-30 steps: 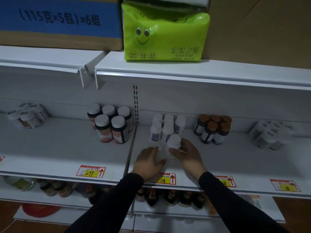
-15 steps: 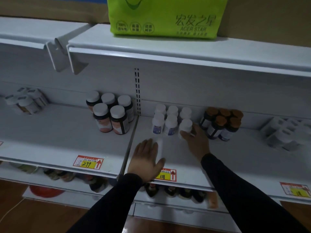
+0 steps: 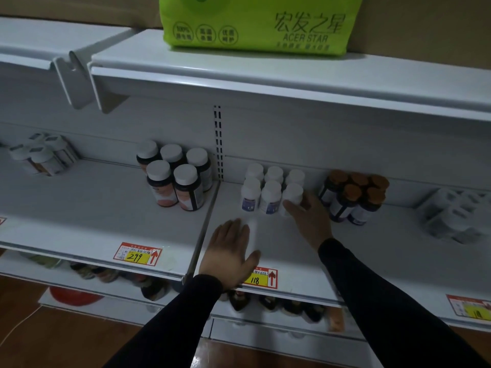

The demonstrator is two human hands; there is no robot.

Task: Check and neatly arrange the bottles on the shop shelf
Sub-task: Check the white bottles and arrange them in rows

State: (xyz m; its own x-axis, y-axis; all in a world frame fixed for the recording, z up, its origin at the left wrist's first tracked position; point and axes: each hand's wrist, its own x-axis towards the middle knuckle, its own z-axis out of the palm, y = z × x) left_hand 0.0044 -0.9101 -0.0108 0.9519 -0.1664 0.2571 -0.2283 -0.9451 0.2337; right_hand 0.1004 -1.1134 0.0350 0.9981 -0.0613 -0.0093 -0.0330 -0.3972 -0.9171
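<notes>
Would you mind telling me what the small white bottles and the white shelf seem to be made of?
Small white bottles: probably matte opaque plastic, with dull, glare-free caps and bodies. White shelf: likely painted sheet metal, given its thin folded front edge and soft sheen.

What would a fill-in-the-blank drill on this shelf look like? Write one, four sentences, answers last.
1. The right hand holds a small bottle with a ____ cap.
2. The price tag by the left hand reads ____.
3. The bottles with orange caps stand to the ____ of the white bottles.
4. The pack on the top shelf is ____.

Answers: white; 118; right; green
</notes>
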